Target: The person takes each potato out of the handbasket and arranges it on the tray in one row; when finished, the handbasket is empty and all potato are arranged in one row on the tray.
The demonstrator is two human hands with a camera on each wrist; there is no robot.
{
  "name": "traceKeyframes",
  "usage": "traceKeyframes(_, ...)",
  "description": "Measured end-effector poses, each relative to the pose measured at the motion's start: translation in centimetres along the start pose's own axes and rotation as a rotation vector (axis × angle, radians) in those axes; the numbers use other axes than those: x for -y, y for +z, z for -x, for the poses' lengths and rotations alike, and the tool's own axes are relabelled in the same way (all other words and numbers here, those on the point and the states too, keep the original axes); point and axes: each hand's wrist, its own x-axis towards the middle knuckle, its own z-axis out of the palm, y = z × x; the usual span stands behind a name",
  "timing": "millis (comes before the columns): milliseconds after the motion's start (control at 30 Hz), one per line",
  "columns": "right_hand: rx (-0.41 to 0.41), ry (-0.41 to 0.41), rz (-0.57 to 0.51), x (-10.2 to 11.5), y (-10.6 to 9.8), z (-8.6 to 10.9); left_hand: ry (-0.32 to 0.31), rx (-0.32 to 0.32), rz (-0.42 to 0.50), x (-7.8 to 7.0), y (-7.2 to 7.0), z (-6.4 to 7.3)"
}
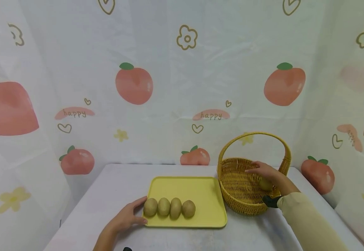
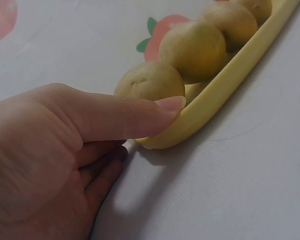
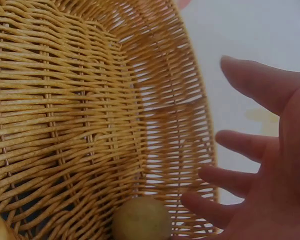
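Observation:
My left hand (image 1: 123, 218) holds the left front corner of a yellow tray (image 1: 182, 186), the thumb lying over its rim in the left wrist view. Several brown kiwifruit (image 1: 175, 208) stand in a row along the tray's front left part; the nearest kiwifruit (image 2: 150, 82) is right beside that thumb. At the right, my right hand (image 1: 268, 172) reaches over a wicker basket (image 1: 236, 188), under its tall handle. Its fingers are spread and hold nothing. Below the hand a kiwifruit (image 3: 142, 220) rests inside the basket, near the wall.
The basket's arched handle (image 1: 254, 133) rises above my right hand. Tray and basket stand side by side on a white-covered table (image 1: 116, 186). Behind and at both sides hangs a white curtain (image 1: 169, 83) with fruit prints.

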Motion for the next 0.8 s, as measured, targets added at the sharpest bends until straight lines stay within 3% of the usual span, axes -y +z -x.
traceKeyframes(233, 0.037, 0.018, 0.037, -0.4, -0.1, -0.5, 0.01, 0.002, 0.001, 0.1, 0.0, 0.0)
traceKeyframes(433, 0.073, -0.001, 0.126, -2.8, 0.1, -1.6, 0.01, 0.007, 0.012, -0.1, 0.1, 0.0)
traceKeyframes(800, 0.169, 0.026, 0.01, -1.9, 0.7, -1.3, 0.014, -0.01, -0.008, 0.0, 0.0, 0.1)
